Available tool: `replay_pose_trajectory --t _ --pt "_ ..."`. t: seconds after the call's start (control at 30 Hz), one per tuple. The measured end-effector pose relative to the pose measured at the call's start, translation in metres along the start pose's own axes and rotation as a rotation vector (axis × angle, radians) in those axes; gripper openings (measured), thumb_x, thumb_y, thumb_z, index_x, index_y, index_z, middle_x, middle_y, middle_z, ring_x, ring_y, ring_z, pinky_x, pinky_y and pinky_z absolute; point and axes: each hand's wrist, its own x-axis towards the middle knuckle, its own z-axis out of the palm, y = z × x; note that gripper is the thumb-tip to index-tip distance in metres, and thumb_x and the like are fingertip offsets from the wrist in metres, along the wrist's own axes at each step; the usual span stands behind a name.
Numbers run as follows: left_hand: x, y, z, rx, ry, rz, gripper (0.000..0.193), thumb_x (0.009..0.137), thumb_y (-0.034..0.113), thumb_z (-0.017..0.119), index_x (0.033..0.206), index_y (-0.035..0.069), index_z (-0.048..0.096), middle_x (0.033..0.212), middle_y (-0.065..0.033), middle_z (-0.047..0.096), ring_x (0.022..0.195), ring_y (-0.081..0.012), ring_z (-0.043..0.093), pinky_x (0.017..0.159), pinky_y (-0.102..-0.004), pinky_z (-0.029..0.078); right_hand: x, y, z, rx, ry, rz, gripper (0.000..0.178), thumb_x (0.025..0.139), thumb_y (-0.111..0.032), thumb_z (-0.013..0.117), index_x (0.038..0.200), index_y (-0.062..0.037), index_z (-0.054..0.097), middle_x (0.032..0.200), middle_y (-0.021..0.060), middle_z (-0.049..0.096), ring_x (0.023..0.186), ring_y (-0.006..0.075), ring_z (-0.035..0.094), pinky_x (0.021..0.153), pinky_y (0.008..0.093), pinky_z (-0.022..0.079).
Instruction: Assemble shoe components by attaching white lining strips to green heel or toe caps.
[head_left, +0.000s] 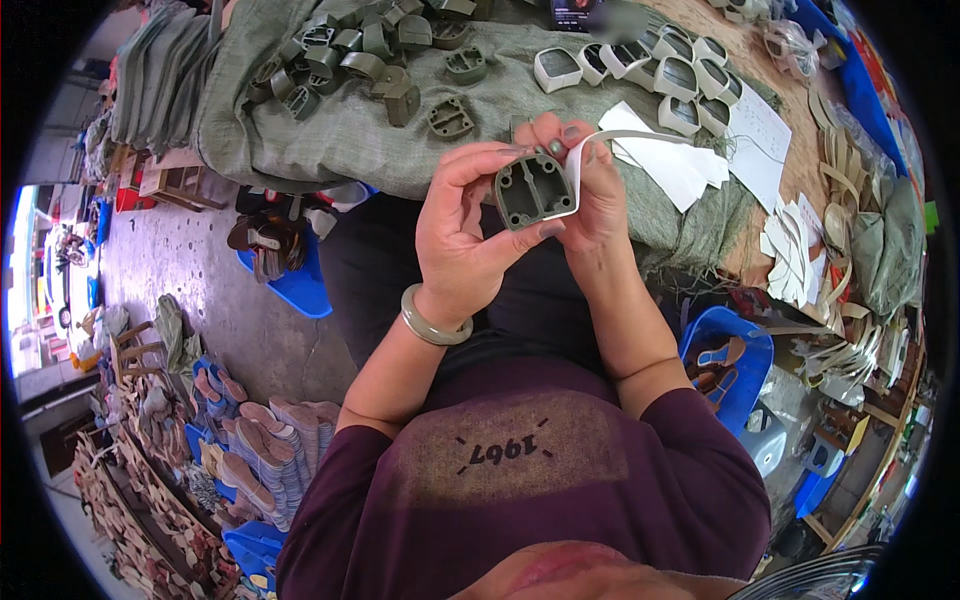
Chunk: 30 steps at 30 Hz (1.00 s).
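My left hand (458,225) is closed around a dark green hollow shoe heel (533,188), thumb below and fingers above. The heel's open ribbed end with screw holes faces me. A white strip (577,175) lies along the heel's right side, and its loose end trails off to the right. With fingers bent, my right hand (600,195) presses the strip against the heel. The strip's far side is hidden behind the heel and fingers. Just beyond my hands, a bare green heel (451,118) rests on the green cloth (330,150).
More green heels (398,95) are heaped at the far left. White-wrapped heels (680,78) cluster at the far right. White cut pieces (660,160) and a written sheet (760,150) lie right of my hands. A blue bin (762,345) of sandals stands low right, shoe soles (270,450) low left.
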Motion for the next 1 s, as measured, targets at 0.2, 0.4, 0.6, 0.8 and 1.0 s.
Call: replay_pose_trajectory --t 0.2,0.4,0.6,0.8,1.0 --pt "0.000 0.000 -0.004 0.156 -0.029 0.027 0.052 0.062 0.005 0.081 0.107 0.002 0.055 0.107 -0.0110 0.057 0.101 -0.0206 0.056 0.090 -0.0324 0.045 -0.002 -0.003 -0.009 0.000 -0.065 0.030 0.018 0.077 -0.017 0.071 0.086 -0.0036 0.064 0.092 0.0090 0.055 0.085 0.0187 0.056 0.075 0.0296 0.047" --pt "0.007 0.004 -0.014 0.256 -0.142 0.018 0.057 0.066 0.011 0.079 0.116 0.001 0.055 0.116 -0.0121 0.060 0.110 -0.0215 0.055 0.092 -0.0316 0.044 -0.008 -0.008 0.005 -0.073 0.014 0.061 0.018 0.077 -0.015 0.070 0.089 -0.0023 0.065 0.097 0.0075 0.055 0.091 0.0185 0.056 0.080 0.0301 0.046" --pt "0.005 -0.005 -0.004 -0.303 0.072 -0.147 0.082 0.074 0.020 0.075 0.139 0.002 0.027 0.137 -0.0141 0.040 0.125 -0.0242 0.041 0.103 -0.0356 0.032 -0.009 -0.003 0.020 -0.375 0.080 -0.045 0.016 0.078 -0.013 0.069 0.089 -0.0013 0.065 0.099 0.0043 0.051 0.093 0.0147 0.051 0.080 0.0272 0.040" --pt "-0.006 -0.012 -0.002 -0.271 0.118 -0.146 0.075 0.064 0.010 0.082 0.124 0.002 0.038 0.124 -0.0078 0.040 0.114 -0.0173 0.044 0.099 -0.0317 0.036 -0.018 0.011 0.026 -0.434 0.097 -0.196 0.011 0.078 -0.008 0.069 0.086 -0.0022 0.064 0.105 0.0046 0.047 0.095 0.0137 0.048 0.083 0.0271 0.038" --pt "-0.003 0.002 -0.009 -0.006 0.044 -0.096 0.064 0.062 0.010 0.083 0.115 0.000 0.048 0.115 -0.0075 0.042 0.105 -0.0160 0.048 0.092 -0.0279 0.040 -0.007 -0.008 0.015 -0.174 0.072 -0.056 0.012 0.077 -0.009 0.069 0.084 -0.0018 0.064 0.085 0.0058 0.053 0.081 0.0158 0.050 0.074 0.0278 0.041"
